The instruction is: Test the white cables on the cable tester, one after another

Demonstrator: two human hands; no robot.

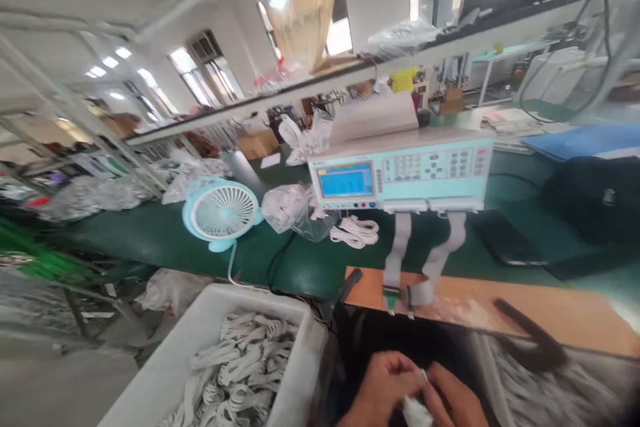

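Observation:
Close together at the bottom of the view, my left hand [387,387] and my right hand [456,397] are both closed, fingertips nearly meeting. Pinched between them is the small pale end of a white cable [417,412], whose body hangs below the fingers; blur and the fingers hide its detail. Beyond the hands, two grey ribbon cables [397,253] run down from a light-blue electronic tester [435,173] with a lit screen. Their end connectors [391,300] rest at the edge of an orange-brown board [480,300].
To the left stands a white bin [165,353] holding several bundled grey-white cables [245,367]. A light-blue fan [225,210], a coiled white cable [355,232] and a dark phone [507,240] lie or stand on the green table [310,270]. Another bin [487,367] is at right.

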